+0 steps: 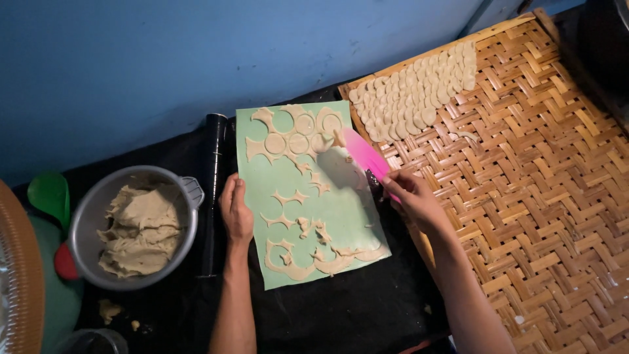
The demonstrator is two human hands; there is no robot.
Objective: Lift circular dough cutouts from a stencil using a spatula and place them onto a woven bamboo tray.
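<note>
Black surface [341, 314], blue wall [164, 59] far | left hand [236, 213] flat, fingers together, pinning green mat [347, 216] left edge | right hand [409, 196] grips pink scraper [363, 154], tip under dough round [322, 142] at far end

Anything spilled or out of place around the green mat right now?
Two small dough crumbs lie on the black surface below the metal bowl, off the green mat. Otherwise nothing stands out: the left hand rests on the mat's edge, and the right hand holds the pink scraper.
</note>
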